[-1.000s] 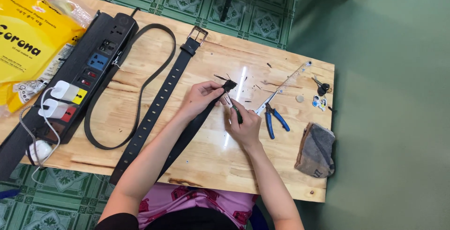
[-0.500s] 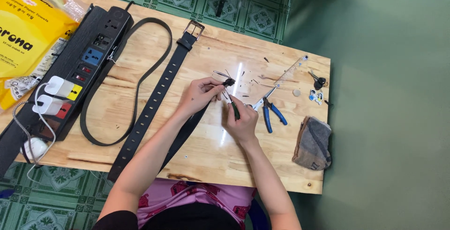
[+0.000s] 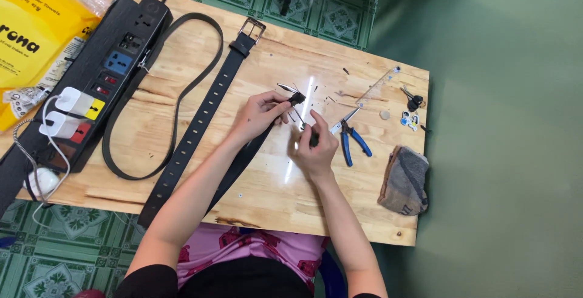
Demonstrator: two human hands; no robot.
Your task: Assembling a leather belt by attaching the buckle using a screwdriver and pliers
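I see my left hand [image 3: 258, 114] pinching the end of a black strap [image 3: 243, 155] at mid-table, fingers clamped on it just where a small dark fitting [image 3: 296, 98] sits. My right hand [image 3: 314, 146] is closed around a thin tool [image 3: 300, 119], its tip angled up toward that fitting; what kind of tool I cannot tell, since the fist hides most of it. The strap runs from the pinch back toward the near edge of the table [image 3: 364, 225].

To the left lies 1 belt [image 3: 203, 116] with its buckle at the far end, and beyond it a power strip [image 3: 103, 79] with 2 white plugs. Right of my hands sit blue pliers [image 3: 353, 143], a clear ruler [image 3: 376, 85], keys [image 3: 413, 99] and a folded cloth [image 3: 404, 179].

The risk, as I judge it: the tip points at my left fingertips, so a slip off the fitting could jab them. Small bits scattered near the fitting could also roll away and get lost.
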